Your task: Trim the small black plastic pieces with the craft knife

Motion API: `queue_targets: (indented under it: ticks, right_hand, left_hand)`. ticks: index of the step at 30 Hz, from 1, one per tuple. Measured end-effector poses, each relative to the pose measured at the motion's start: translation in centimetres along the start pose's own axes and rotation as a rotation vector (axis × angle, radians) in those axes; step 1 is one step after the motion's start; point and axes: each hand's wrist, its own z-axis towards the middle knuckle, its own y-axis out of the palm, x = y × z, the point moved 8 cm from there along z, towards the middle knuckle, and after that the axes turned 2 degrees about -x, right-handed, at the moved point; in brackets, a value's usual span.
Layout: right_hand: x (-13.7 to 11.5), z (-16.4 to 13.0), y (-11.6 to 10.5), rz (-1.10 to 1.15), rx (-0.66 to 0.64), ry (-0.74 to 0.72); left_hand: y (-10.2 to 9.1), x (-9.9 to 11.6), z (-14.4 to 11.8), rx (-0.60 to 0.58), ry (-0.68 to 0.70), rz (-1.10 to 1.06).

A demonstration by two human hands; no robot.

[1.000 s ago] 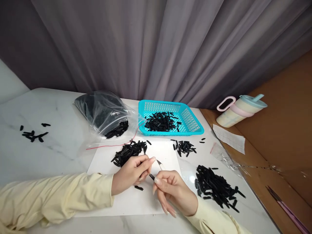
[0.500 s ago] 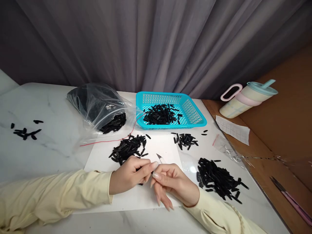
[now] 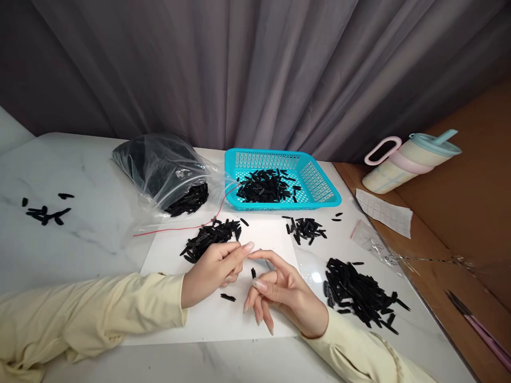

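My left hand [image 3: 215,270] is closed, thumb pressed along the curled index finger; what it holds, if anything, is hidden. My right hand [image 3: 283,287] has its fingers apart, the index stretched toward the left fingertips. Close to the right thumb tip is a small black strip [image 3: 253,273]; I cannot tell whether it touches the hand. Another black strip [image 3: 228,297] lies on the white sheet [image 3: 171,324] below my left hand. Beyond that hand is a pile of black strips [image 3: 211,238]. The pale pointed tool seen earlier is almost wholly behind my right index finger.
A turquoise basket [image 3: 285,206] holds black strips. Left of it lies a clear plastic bag [image 3: 155,175] of them, with a red cord [image 3: 175,230]. More strips form a small pile [image 3: 306,229] and a large pile [image 3: 359,292]. Scissors [image 3: 475,324] and a tumbler [image 3: 399,167] are right.
My right fingers have spread from a pinch, and the index has stretched out. The hands have drawn slightly apart. A black strip now shows between them.
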Motion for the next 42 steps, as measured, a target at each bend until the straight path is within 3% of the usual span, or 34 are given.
queue_targets:
  ticks: [4,10,17,26,34,38,42]
  right_hand:
    - [-0.3,0.0,-0.5,-0.021,0.055,-0.044]
    - [-1.2,-0.3,-1.4,-0.067,0.204,-0.219]
    - [-1.7,-1.1,-2.2,-0.159,0.342,-0.288]
    - [-2.3,-0.9,-1.6,-0.112,0.220,-0.350]
    - [-1.9,-0.8,-1.5,-0.112,0.211,-0.323]
    - [-1.6,-0.7,-1.5,-0.132,0.210,-0.283]
    - [-1.2,-0.5,-1.4,-0.133,0.198,-0.227]
  left_hand:
    - [0.3,-0.3,0.0,-0.039,0.011,0.020]
    - [1.1,0.5,-0.5,-0.146,0.131,0.258]
    - [1.8,1.1,-1.0,-0.224,0.207,0.343]
    - [0.8,0.5,-0.4,-0.108,0.160,0.200]
    - [1.5,0.5,-0.7,-0.175,0.127,0.158]
    - [1.5,0.8,-0.6,-0.152,0.130,0.090]
    - [1.0,1.2,-0.7,-0.098,0.177,0.158]
